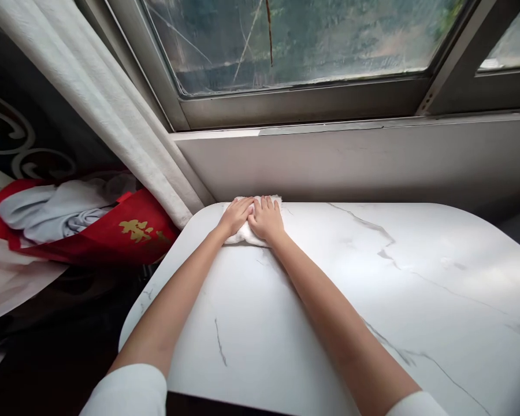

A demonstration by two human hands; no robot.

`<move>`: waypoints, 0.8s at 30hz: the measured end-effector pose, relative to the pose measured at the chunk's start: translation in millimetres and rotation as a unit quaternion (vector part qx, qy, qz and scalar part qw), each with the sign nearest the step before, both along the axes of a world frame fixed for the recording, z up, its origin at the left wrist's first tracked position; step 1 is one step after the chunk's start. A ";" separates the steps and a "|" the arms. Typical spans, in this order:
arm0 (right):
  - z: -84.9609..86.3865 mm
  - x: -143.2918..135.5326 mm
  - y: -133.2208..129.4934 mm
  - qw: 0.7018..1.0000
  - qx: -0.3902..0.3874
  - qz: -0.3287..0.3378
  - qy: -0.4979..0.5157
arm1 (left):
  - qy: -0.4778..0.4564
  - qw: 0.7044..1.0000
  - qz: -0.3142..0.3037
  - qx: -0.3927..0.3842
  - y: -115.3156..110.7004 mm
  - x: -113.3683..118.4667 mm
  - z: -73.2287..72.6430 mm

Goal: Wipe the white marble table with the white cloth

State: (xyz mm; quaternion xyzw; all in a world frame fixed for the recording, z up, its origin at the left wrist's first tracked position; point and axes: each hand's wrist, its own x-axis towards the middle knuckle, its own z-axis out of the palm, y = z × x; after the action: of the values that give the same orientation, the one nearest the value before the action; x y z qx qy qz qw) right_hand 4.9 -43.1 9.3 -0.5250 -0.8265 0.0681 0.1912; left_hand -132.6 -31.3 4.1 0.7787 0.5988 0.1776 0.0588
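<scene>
A folded white cloth (247, 234) lies on the white marble-patterned table (372, 277), at its far edge by the wall. My left hand (236, 216) rests flat on the left part of the cloth, fingers stretched out. Right beside it, my right hand (266, 219) presses on the cloth's right part with its fingers extended forward. The two hands touch or nearly touch at the thumbs. Part of the cloth is hidden beneath them.
Behind the table are a low wall (329, 164) and a metal-framed window (303, 107). A pale curtain (108, 98) hangs at the left. Below it sits a red bag (125, 231) with grey-white fabric (60, 208) inside.
</scene>
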 end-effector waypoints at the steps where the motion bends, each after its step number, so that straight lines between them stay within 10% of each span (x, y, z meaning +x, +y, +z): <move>1: -0.3 3.4 -3.6 1.000 0.002 0.002 0.000 | 0.001 1.000 -0.002 0.004 -4.4 2.6 -0.8; 8: 0.6 29.5 -55.4 0.998 0.023 0.062 -0.004 | 0.037 0.999 0.007 0.039 -72.2 19.8 -6.2; 19: 7.7 100.5 -203.6 0.985 0.014 0.173 0.001 | 0.027 0.996 -0.002 0.079 -244.9 83.2 -7.3; 24: 7.9 126.7 -230.9 0.983 0.006 0.184 -0.002 | 0.019 0.997 -0.036 0.070 -271.2 103.9 -5.0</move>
State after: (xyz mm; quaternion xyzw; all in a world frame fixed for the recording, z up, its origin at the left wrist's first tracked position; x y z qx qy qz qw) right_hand 131.6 -274.0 17.2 -0.3634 -0.9097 0.0963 0.1765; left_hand -28.7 -302.5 -0.9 0.8053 0.5572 0.2023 -0.0007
